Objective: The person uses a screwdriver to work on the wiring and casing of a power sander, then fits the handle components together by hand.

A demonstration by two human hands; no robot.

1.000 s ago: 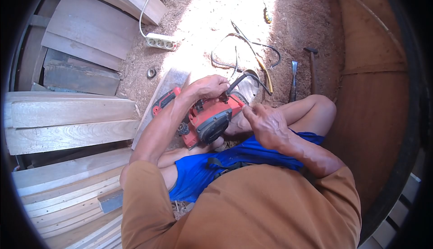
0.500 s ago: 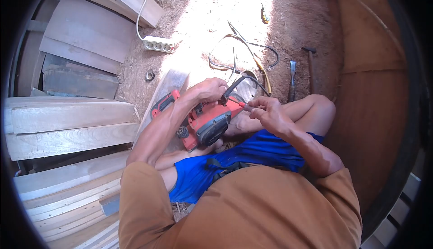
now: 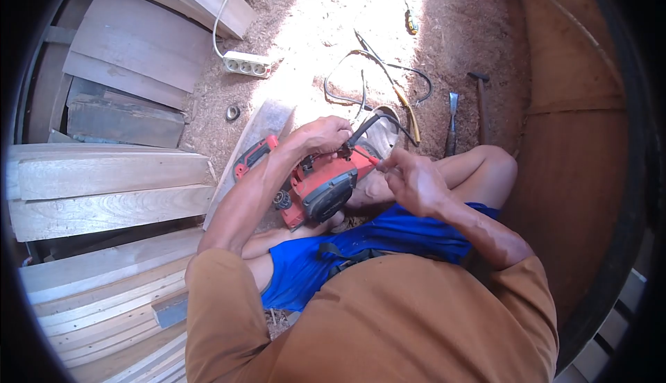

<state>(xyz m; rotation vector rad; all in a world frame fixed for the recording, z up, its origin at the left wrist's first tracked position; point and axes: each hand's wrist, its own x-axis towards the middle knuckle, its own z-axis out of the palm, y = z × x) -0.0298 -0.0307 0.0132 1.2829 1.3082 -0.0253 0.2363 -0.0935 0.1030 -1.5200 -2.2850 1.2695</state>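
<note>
Landmark: electric planer (image 3: 325,187), one, between the legs. Left of it: stacked boards (image 3: 114,173), several, count unclear; beyond it, to the left, one three-socket power strip (image 3: 247,64), one dark ring (image 3: 233,112). Left forearm crosses over planer, partly hiding it; left hand (image 3: 325,134) curled at its cord (image 3: 363,127) end, exact grip unclear. Right hand (image 3: 416,183), right of planer, fingers bent round one red screwdriver (image 3: 370,156). Further right: one chisel (image 3: 452,116), one hammer (image 3: 481,102). Floor (image 3: 472,29) shavings-strewn, sunlit patch beyond planer.
</note>
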